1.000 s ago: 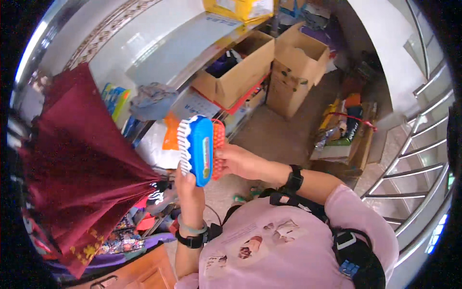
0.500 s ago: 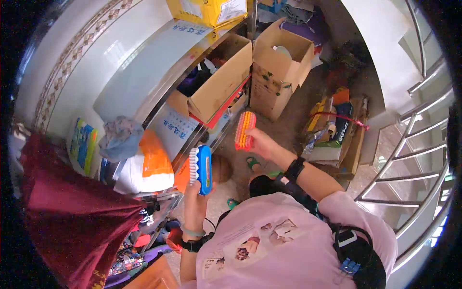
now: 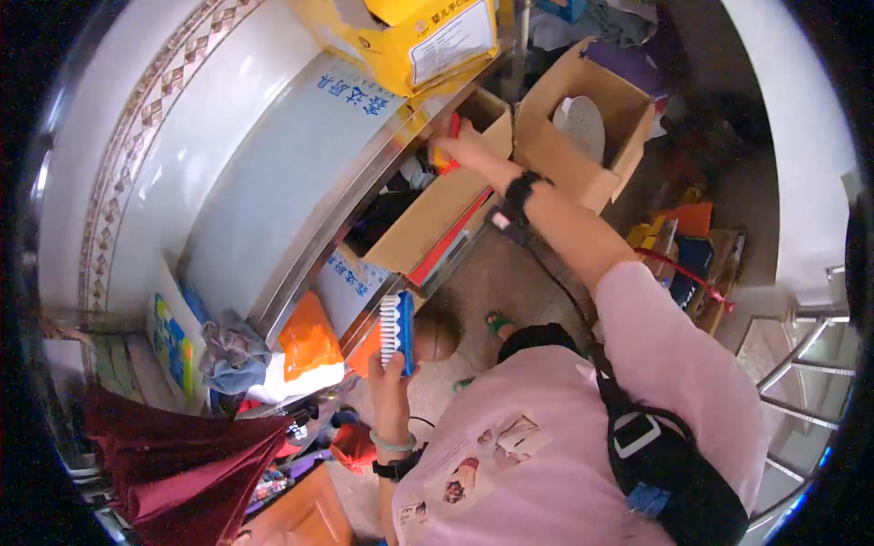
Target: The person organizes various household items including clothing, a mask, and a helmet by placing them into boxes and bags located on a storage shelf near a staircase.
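Observation:
My left hand (image 3: 391,382) grips a blue scrub brush (image 3: 406,332) by its lower end, holding it upright with the white bristles turned left. My right hand (image 3: 472,150) is stretched forward over a long open cardboard box (image 3: 442,218) on the lower shelf. Its fingers are closed on a red scrub brush with orange-yellow bristles (image 3: 445,164), partly covered by the hand. Dark and white items lie inside the box, too shadowed to make out.
A steel shelf (image 3: 264,182) runs along the tiled wall, with a yellow package (image 3: 428,45) on top. Right of the box stands a taller open carton (image 3: 564,91). A maroon umbrella (image 3: 182,455) is at lower left; a stair railing (image 3: 792,364) rises at right.
My right hand has moved forward and up with the red brush, from above the floor to over the box. The blue brush stays in my left hand, turned slightly. My view has shifted.

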